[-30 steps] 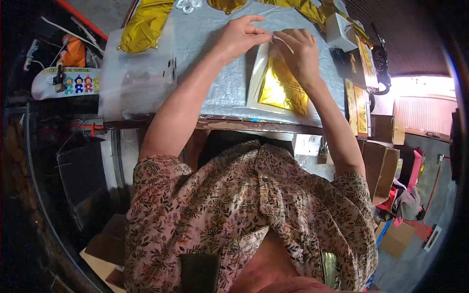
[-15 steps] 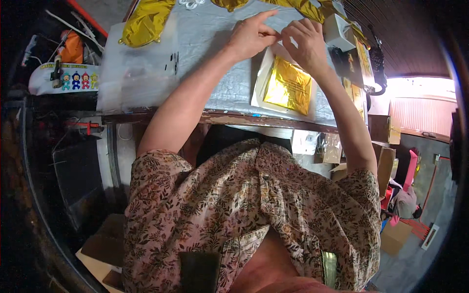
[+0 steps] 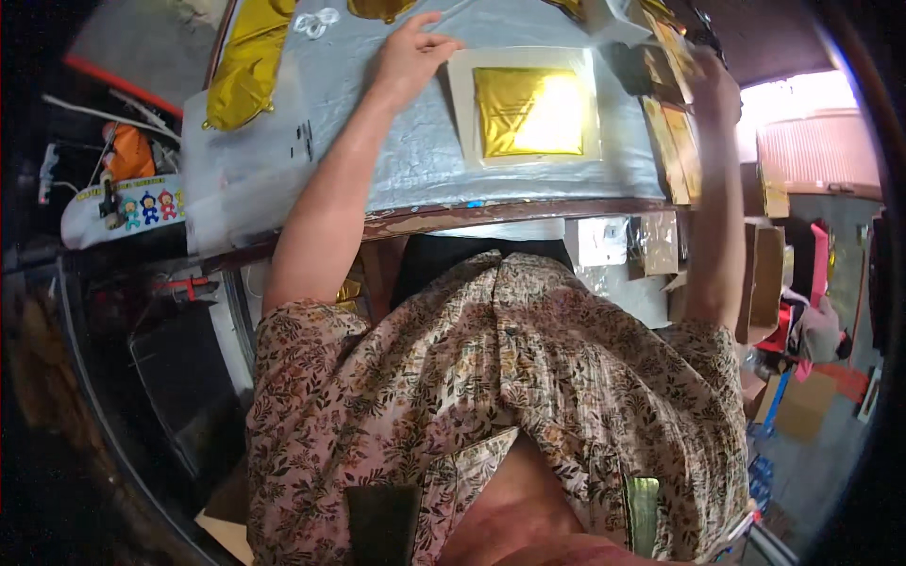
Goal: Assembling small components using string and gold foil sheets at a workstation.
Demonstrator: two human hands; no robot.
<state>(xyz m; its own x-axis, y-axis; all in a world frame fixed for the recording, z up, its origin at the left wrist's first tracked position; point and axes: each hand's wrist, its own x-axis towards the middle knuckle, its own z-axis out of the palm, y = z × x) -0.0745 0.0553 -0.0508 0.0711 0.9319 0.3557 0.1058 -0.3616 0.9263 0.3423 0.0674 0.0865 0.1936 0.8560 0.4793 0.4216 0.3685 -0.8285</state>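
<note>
Gold packet (image 3: 531, 111) — in or on a pale sleeve (image 3: 528, 58) — lies flat on the counter (image 3: 415, 160). Left hand (image 3: 412, 61): at the sleeve's upper-left corner, fingers partly extended; grip cannot be determined. Right hand (image 3: 714, 90): near yellow cardboard (image 3: 674, 156), blurred — grip indeterminable.

Mirror-glossy, lightly creased gold foil packet (image 3: 510, 118) on smooth, pale card (image 3: 464, 94), near the tabletop's front edge (image 3: 425, 219), which is worn, chipped and rough. Rumpled silvery covering (image 3: 396, 174) with a dull sheen; cloudy plastic film (image 3: 255, 184) along the left edge; shiny, wrinkled gold foil shape (image 3: 247, 87) toward the far left corner.
</note>
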